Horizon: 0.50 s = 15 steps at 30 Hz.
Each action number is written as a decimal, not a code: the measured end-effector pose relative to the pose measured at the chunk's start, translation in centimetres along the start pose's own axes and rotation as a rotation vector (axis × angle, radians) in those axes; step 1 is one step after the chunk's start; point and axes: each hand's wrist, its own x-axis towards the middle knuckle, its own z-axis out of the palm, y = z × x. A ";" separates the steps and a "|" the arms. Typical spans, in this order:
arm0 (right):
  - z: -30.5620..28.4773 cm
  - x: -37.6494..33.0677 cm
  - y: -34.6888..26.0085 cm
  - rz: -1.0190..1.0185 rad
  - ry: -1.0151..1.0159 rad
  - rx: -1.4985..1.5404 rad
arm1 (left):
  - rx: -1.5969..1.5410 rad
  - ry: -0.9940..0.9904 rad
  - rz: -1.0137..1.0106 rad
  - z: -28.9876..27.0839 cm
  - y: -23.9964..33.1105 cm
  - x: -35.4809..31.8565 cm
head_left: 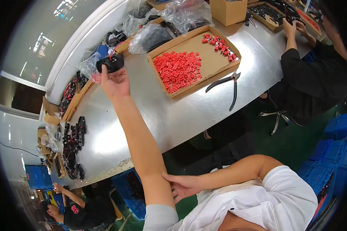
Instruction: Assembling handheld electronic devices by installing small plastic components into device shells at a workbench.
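A: What's in the left hand [118,84]?
B: A black part [112,64], pinched between thumb and fingers. It sits at the fingertips, at eleven o'clock from the palm, over the table [164,115].
A: And the right hand [186,187]?
B: Five o'clock from the left, touching the left arm [142,146] near the elbow. I can't tell how far it closes.
A: Around them?
B: From the left hand, a tray [212,67] of red pieces [177,69] between two and three o'clock, pliers [234,78] just beside it at three. More black parts [81,131] lie at seven.
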 end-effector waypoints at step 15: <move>-1.6 -6.7 -17.4 -0.549 0.498 -0.968 | 0.140 0.094 -0.071 -6.0 -6.9 1.6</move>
